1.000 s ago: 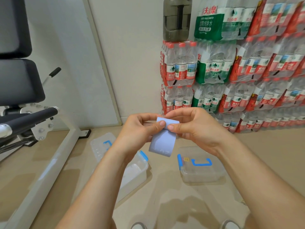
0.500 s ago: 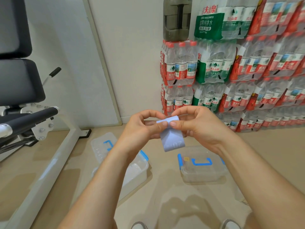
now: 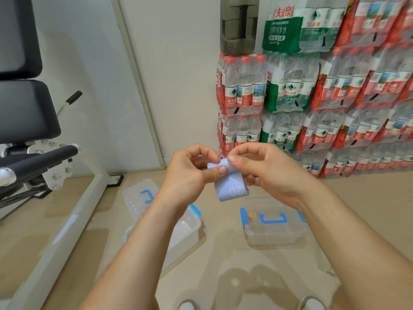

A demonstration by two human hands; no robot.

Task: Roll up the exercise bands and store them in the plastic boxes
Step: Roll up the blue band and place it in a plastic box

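A pale blue exercise band hangs in mid-air between both hands, its top end curled into a small roll. My left hand pinches the roll with thumb and fingers from the left. My right hand pinches it from the right, thumb on top. Below, on the floor, an open clear plastic box lies partly hidden under my left forearm, its lid with a blue handle beside it. A closed clear box with blue handle and clips sits to the right.
A white-framed exercise bench with black pads fills the left. Shrink-wrapped packs of water bottles are stacked against the wall at right, with a dark jug on top. My shoe tips show at the bottom edge.
The hanging tail of the band has grown shorter as the roll at the top took up more of it. Both hands stayed at about the same place.
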